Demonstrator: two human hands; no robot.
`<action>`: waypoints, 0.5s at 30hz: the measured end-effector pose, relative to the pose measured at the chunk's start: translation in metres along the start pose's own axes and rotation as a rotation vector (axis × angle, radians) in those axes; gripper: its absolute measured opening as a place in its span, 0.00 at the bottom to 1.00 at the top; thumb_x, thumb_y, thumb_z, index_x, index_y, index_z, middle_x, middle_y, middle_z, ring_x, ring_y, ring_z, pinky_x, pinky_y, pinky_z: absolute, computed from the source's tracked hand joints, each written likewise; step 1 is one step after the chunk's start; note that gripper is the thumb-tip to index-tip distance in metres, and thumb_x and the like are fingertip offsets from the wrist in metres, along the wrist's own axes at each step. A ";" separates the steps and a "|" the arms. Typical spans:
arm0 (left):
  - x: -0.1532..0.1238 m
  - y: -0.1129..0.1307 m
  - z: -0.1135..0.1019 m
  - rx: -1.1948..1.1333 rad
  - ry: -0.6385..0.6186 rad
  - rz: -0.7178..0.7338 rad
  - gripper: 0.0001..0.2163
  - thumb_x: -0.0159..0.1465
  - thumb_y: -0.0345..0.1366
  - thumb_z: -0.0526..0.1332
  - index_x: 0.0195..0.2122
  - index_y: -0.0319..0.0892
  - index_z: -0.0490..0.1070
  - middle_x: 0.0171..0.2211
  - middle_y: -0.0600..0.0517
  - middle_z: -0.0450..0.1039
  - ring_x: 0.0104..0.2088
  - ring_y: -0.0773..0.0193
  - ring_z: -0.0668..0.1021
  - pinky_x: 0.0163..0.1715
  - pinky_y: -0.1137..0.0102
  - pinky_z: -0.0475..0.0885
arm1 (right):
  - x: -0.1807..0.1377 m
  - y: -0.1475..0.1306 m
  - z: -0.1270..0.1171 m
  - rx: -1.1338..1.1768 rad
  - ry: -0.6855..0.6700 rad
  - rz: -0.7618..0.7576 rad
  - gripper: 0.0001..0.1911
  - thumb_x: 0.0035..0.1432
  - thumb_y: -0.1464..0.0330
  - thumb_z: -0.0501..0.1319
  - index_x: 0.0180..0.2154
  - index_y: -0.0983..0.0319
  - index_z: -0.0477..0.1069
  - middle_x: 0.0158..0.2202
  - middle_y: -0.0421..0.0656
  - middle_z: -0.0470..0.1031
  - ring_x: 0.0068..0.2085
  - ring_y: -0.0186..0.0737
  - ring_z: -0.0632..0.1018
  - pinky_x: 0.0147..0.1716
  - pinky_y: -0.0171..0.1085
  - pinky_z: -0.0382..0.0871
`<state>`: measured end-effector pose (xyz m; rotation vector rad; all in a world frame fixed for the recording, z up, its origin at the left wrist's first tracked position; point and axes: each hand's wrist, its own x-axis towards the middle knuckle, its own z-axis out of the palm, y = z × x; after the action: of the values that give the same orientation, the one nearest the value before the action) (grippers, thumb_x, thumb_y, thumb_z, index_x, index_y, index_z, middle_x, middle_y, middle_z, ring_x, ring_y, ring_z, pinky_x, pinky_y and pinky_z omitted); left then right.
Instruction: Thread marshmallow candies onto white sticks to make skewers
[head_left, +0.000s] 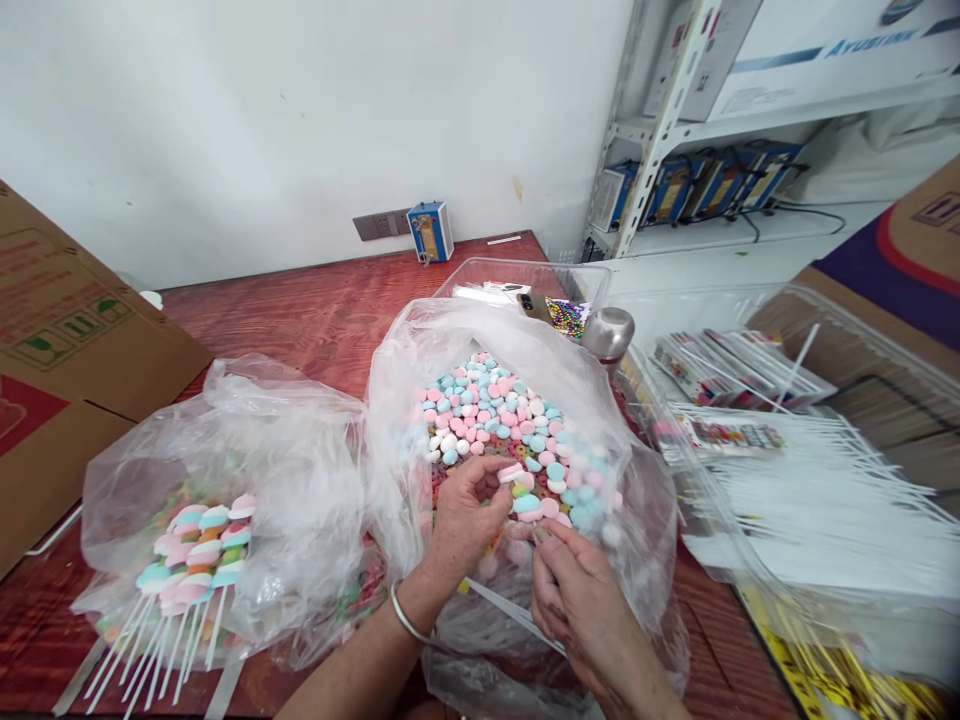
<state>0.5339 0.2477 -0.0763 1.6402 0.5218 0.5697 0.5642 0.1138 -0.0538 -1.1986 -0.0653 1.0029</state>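
Over an open clear plastic bag (405, 350), my left hand (469, 510), with a bangle at its wrist, pinches a pink-and-white marshmallow (511, 472). That piece sits at the top of a short row, a candy skewer with a green-yellow piece and a blue-and-pink marshmallow (527, 504) below. My right hand (574, 575) is closed at the row's lower end, thumb against fingers; its stick is mostly hidden. Loose pink, blue and white marshmallows (487, 400) fill the bag, with ring candies (499, 458) among them. White sticks (514, 610) lie beneath my hands.
Finished-looking candy skewers (199, 550) lie on another plastic bag (300, 430) at left. A cardboard box (67, 340) stands behind them. A clear bin (720, 540) with white sticks (810, 500) is at right. A metal cup (607, 333) and phone (533, 305) sit behind the bag.
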 end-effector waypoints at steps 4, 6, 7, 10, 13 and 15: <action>-0.018 -0.007 -0.002 0.065 -0.068 0.083 0.11 0.61 0.31 0.61 0.45 0.43 0.76 0.41 0.47 0.77 0.40 0.61 0.79 0.41 0.68 0.76 | 0.010 0.014 -0.013 -0.236 -0.002 -0.111 0.20 0.60 0.50 0.56 0.41 0.60 0.71 0.14 0.29 0.54 0.15 0.29 0.52 0.14 0.30 0.50; -0.026 -0.011 -0.005 0.160 -0.109 0.165 0.14 0.62 0.28 0.58 0.48 0.44 0.75 0.44 0.47 0.77 0.44 0.60 0.79 0.45 0.67 0.75 | 0.015 0.020 -0.022 -0.452 0.034 -0.250 0.17 0.62 0.53 0.56 0.40 0.59 0.73 0.19 0.34 0.63 0.21 0.34 0.63 0.21 0.32 0.58; -0.028 -0.013 -0.007 0.218 -0.126 0.200 0.16 0.63 0.27 0.56 0.50 0.45 0.74 0.46 0.47 0.77 0.45 0.60 0.78 0.46 0.66 0.74 | 0.018 0.022 -0.027 -0.554 0.063 -0.317 0.16 0.63 0.54 0.56 0.38 0.58 0.74 0.23 0.38 0.68 0.25 0.37 0.67 0.26 0.33 0.61; -0.020 -0.015 -0.013 0.414 -0.103 0.231 0.21 0.66 0.27 0.52 0.59 0.47 0.67 0.47 0.48 0.77 0.44 0.61 0.78 0.46 0.67 0.73 | 0.023 0.025 -0.041 -0.737 0.166 -0.392 0.17 0.63 0.56 0.56 0.30 0.59 0.73 0.27 0.41 0.72 0.31 0.41 0.70 0.31 0.35 0.62; 0.006 -0.014 -0.018 0.658 -0.034 0.269 0.17 0.68 0.29 0.52 0.55 0.46 0.70 0.46 0.47 0.76 0.46 0.58 0.76 0.48 0.64 0.71 | 0.023 0.019 -0.051 -0.812 0.266 -0.373 0.19 0.62 0.55 0.55 0.25 0.59 0.69 0.23 0.40 0.69 0.27 0.39 0.67 0.28 0.35 0.57; 0.026 -0.016 -0.020 0.864 -0.034 0.306 0.13 0.68 0.28 0.52 0.47 0.45 0.75 0.43 0.46 0.75 0.46 0.55 0.74 0.49 0.61 0.69 | 0.022 0.014 -0.054 -0.837 0.299 -0.381 0.19 0.62 0.55 0.55 0.25 0.59 0.68 0.23 0.40 0.68 0.26 0.39 0.65 0.27 0.35 0.55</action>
<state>0.5417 0.2815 -0.0875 2.5768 0.5272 0.5703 0.5979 0.0888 -0.0972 -1.9926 -0.4962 0.4378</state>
